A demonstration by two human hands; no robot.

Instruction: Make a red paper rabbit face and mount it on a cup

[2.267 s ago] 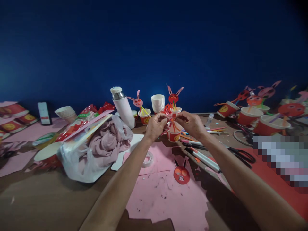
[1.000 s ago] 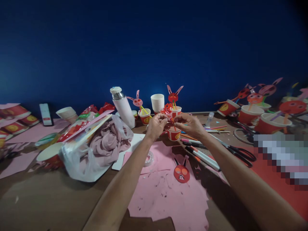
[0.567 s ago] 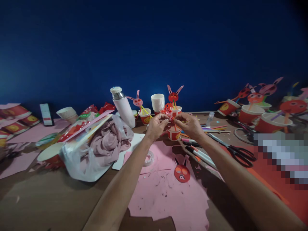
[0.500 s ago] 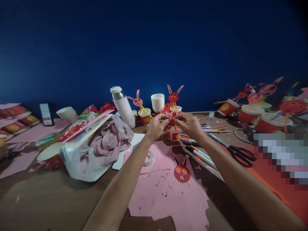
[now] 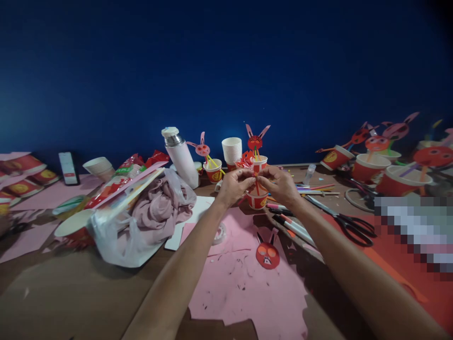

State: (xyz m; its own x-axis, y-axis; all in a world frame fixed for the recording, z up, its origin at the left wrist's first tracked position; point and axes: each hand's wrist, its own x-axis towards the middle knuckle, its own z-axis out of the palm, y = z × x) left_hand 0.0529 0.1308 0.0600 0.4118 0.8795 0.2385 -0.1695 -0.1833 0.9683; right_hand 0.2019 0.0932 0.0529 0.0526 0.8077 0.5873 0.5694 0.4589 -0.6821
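My left hand (image 5: pixel 235 185) and my right hand (image 5: pixel 279 183) meet at the centre, fingertips pinched close together on something small and reddish that I cannot make out. Just below the fingertips stands a red paper cup (image 5: pixel 257 200), with an orange strip rising from it toward my fingers. A red rabbit face (image 5: pixel 268 255) with pink ears lies on the pink paper (image 5: pixel 244 288) nearer to me. Behind my hands, another rabbit face (image 5: pixel 255 142) stands on sticks in a cup. A tape roll (image 5: pixel 220 233) rests beside my left forearm.
A white flask (image 5: pixel 184 163), stacked cups (image 5: pixel 231 150) and a plastic bag with cloth (image 5: pixel 155 203) are left of centre. Markers (image 5: pixel 297 229), black-handled scissors (image 5: pixel 348 224) and several cups with paper faces lie to the right. A phone (image 5: pixel 68 168) leans at the far left.
Both hands stay pinched together and have shifted very slightly to the right. The other things look unmoved.
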